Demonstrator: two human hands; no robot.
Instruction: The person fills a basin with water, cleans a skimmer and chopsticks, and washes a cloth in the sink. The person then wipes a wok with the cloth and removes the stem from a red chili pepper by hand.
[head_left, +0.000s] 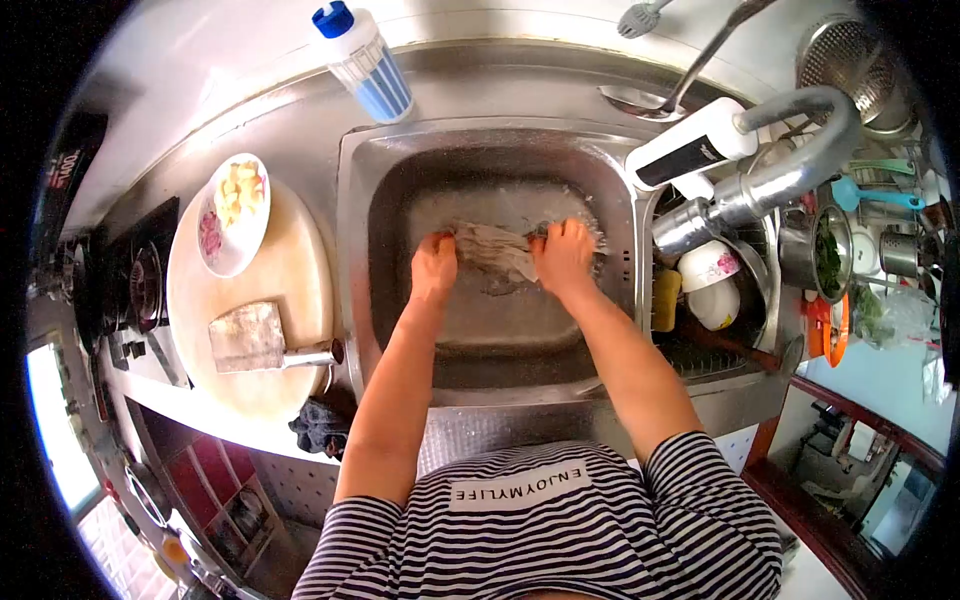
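Both my hands are down inside the steel sink (480,365), gripping a wet, greyish-beige cloth (495,248) stretched between them. My left hand (434,266) has its fingers closed on the cloth's left end. At the right end, my right hand (566,257) is closed on it too. Shallow water seems to lie in the basin below, with splashes near the right hand. The fingertips of both hands are partly hidden by the cloth.
Left of the sink, a round cutting board (300,270) bears a cleaver (248,338) and a white plate (235,255) of chopped food. A blue-capped bottle (370,75) stands behind. Over the right rim reaches the faucet (780,190), beside bowls (712,300) and a yellow sponge (666,300).
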